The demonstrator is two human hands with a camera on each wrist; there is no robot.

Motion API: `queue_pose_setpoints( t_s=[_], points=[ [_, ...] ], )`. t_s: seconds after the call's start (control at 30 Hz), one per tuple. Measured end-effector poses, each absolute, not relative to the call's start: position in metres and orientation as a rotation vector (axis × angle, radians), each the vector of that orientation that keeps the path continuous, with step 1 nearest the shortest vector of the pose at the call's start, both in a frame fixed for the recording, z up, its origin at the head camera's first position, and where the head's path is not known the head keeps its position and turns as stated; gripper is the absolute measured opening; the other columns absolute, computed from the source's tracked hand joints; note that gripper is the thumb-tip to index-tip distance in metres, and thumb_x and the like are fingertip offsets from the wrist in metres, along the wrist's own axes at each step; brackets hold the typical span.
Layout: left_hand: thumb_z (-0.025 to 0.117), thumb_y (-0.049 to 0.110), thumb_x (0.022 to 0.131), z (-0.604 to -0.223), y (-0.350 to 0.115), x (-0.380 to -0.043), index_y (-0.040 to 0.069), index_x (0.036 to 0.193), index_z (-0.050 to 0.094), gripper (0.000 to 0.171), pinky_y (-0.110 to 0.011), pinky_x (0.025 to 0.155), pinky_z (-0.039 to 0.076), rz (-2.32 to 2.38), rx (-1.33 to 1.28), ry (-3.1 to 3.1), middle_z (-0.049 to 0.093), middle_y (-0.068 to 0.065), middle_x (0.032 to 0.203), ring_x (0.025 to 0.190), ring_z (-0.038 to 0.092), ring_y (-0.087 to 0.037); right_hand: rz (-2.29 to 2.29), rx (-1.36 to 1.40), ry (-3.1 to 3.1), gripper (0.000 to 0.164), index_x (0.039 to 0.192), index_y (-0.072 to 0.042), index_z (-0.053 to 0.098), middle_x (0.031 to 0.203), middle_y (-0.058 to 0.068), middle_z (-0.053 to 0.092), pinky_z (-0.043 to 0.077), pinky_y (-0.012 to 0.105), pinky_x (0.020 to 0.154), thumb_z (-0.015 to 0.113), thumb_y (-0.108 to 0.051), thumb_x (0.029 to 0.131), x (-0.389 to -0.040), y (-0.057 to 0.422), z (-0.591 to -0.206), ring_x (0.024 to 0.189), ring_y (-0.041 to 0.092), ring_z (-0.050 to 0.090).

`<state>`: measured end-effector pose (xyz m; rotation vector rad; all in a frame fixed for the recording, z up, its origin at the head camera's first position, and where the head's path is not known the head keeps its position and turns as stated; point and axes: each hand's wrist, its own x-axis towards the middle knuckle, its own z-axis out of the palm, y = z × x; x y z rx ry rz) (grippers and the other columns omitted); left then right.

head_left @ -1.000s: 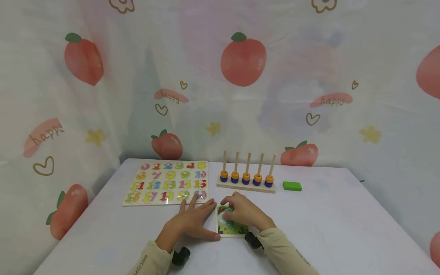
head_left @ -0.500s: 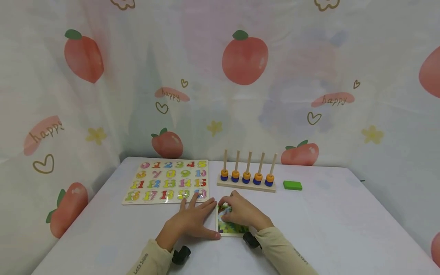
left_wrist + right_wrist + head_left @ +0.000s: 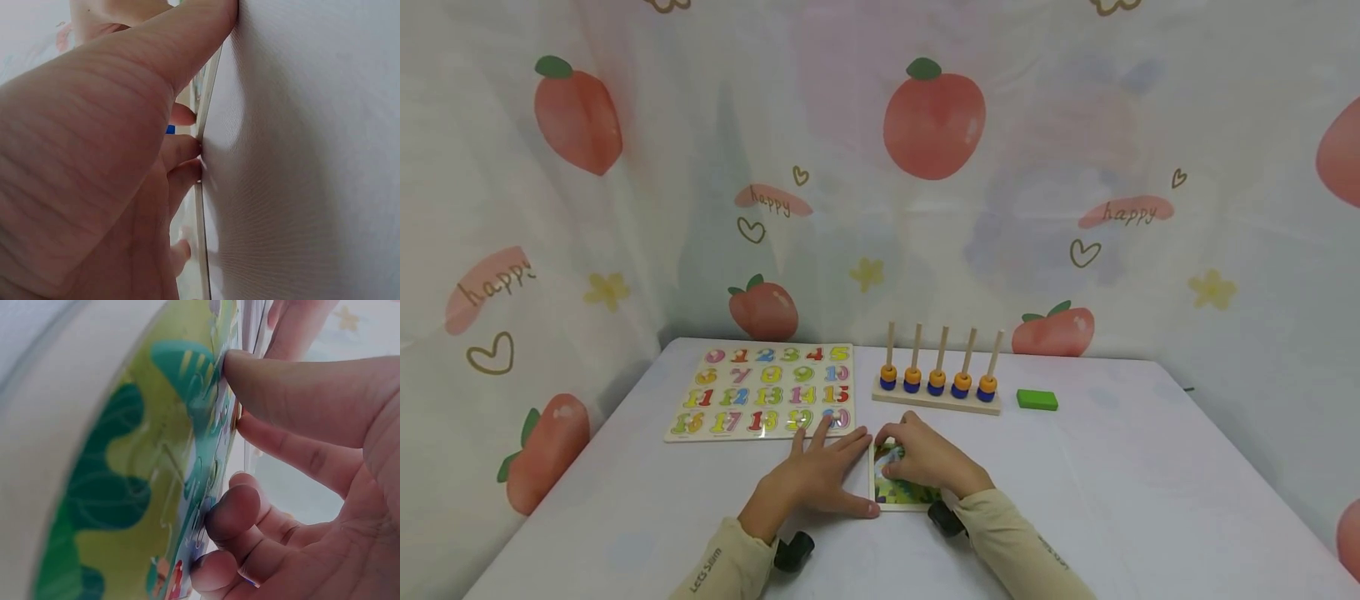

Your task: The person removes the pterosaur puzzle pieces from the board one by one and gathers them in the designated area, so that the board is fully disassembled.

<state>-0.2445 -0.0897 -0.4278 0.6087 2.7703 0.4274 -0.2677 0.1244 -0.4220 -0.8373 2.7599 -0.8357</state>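
Note:
A small jigsaw puzzle (image 3: 906,495) with a white border and a green picture lies flat near the front of the table. My left hand (image 3: 822,483) is spread beside it, thumb and index fingertip along its left border. Its other fingertips reach the lower right corner of a number board (image 3: 760,403). Over the puzzle's upper part, my right hand (image 3: 928,454) bends its fingers downward. In the right wrist view, the thumb and fingertips of the right hand (image 3: 300,462) press apart on the puzzle face (image 3: 144,487), where seams between pieces show. The hand covers much of the picture.
Behind the puzzle stands a wooden peg stand (image 3: 936,402) with orange and blue beads on upright rods. To its right lies a green block (image 3: 1037,400). A fruit-printed curtain (image 3: 932,233) hangs behind the table and along its left side.
My right hand has shifted slightly left over the puzzle, its index finger nearer the left border. The left hand stays in place. The head view has tilted down a little.

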Motion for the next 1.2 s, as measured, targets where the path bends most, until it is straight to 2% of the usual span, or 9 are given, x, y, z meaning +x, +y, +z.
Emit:
queue_pose_setpoints(
  t_s=[0.23, 0.47, 0.7, 0.87, 1.03, 1.2],
  points=[
    [0.081, 0.07, 0.084, -0.4288, -0.0892, -0.2452, 0.022, 0.167, 0.042, 0.104, -0.076, 0.122, 0.001, 0.414, 0.607, 2.774, 0.032, 0.004, 0.174, 0.162, 0.003, -0.047, -0.897, -0.86, 2.745, 0.032, 0.116, -0.006, 0.069, 0.117, 0.013, 0.054, 0.054, 0.054, 0.092, 0.086, -0.003, 0.088, -0.2674, 0.1255, -0.4246, 0.1, 0.026, 0.058],
    [0.079, 0.072, 0.083, -0.4324, -0.0892, -0.247, 0.022, 0.167, 0.041, 0.105, -0.077, 0.122, 0.002, 0.398, 0.611, 2.781, 0.032, 0.004, 0.174, 0.162, 0.003, -0.046, -0.902, -0.919, 2.748, 0.033, 0.116, -0.003, 0.068, 0.113, 0.01, 0.061, 0.053, 0.055, 0.098, 0.084, 0.0, 0.087, -0.2683, 0.1255, -0.4245, 0.107, 0.03, 0.063],
    [0.079, 0.073, 0.083, -0.4334, -0.0891, -0.2473, 0.022, 0.167, 0.041, 0.104, -0.076, 0.122, 0.001, 0.383, 0.606, 2.789, 0.032, 0.004, 0.175, 0.163, 0.003, -0.045, -0.992, -0.862, 2.805, 0.024, 0.115, -0.002, 0.072, 0.104, 0.005, 0.066, 0.055, 0.049, 0.091, 0.079, 0.002, 0.092, -0.267, 0.1252, -0.4236, 0.099, 0.027, 0.064],
    [0.079, 0.072, 0.083, -0.4328, -0.0888, -0.246, 0.023, 0.167, 0.042, 0.104, -0.076, 0.122, 0.002, 0.38, 0.601, 2.793, 0.032, 0.004, 0.174, 0.162, 0.004, -0.046, -1.053, -0.782, 2.802, 0.015, 0.108, -0.003, 0.075, 0.099, 0.002, 0.066, 0.055, 0.041, 0.082, 0.075, 0.004, 0.095, -0.269, 0.124, -0.4228, 0.089, 0.02, 0.06],
    [0.08, 0.072, 0.083, -0.4331, -0.0895, -0.2463, 0.023, 0.167, 0.041, 0.104, -0.076, 0.122, 0.001, 0.393, 0.599, 2.784, 0.032, 0.004, 0.174, 0.162, 0.003, -0.046, -1.083, -0.791, 2.777, 0.016, 0.103, -0.007, 0.074, 0.091, -0.001, 0.064, 0.053, 0.035, 0.076, 0.07, 0.006, 0.095, -0.2698, 0.1246, -0.4235, 0.083, 0.017, 0.058],
    [0.08, 0.071, 0.084, -0.4354, -0.0905, -0.2462, 0.023, 0.167, 0.041, 0.104, -0.076, 0.122, 0.0, 0.421, 0.601, 2.769, 0.032, 0.004, 0.174, 0.163, 0.002, -0.045, -1.115, -0.817, 2.767, 0.016, 0.103, -0.008, 0.073, 0.087, -0.003, 0.064, 0.051, 0.034, 0.073, 0.068, 0.005, 0.098, -0.269, 0.1271, -0.425, 0.08, 0.016, 0.058]
  ],
)
